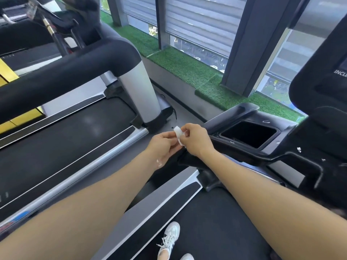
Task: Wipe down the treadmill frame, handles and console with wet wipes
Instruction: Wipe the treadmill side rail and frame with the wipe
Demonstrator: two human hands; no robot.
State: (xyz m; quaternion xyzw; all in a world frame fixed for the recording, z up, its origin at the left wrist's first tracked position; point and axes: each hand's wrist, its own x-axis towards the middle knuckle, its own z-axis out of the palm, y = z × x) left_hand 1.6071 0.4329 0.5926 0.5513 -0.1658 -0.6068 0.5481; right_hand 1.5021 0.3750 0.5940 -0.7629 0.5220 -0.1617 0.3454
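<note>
Right now the wet wipe (pixel 178 135) is between my two hands, in the air above the gap that separates my treadmill from the next one, just beside the left end of the console (pixel 244 147). It is small and white, folded or bunched; I cannot tell which. My left hand (pixel 164 147) pinches its lower part with curled fingers, and my right hand (pixel 196 139) pinches the upper part from the other side, so both hands are closed on the same wipe and nothing else. I judge that I am unfolding it or turning it to a fresh side before I wipe again. To the right, the console has a deep black cup pocket (pixel 247 135) and a curved handle (pixel 300 162) below it. Under my arms runs the grey side rail (pixel 169 194) of the frame, and my white shoe (pixel 170 239) stands on the belt. The risk I see is this: the wipe is thin and wet, so if I pull the two ends too hard it can tear, and if one pinch slips it can fall into the gap on the floor and get dirty. Also, a wipe that stays bunched touches only a little surface.
</note>
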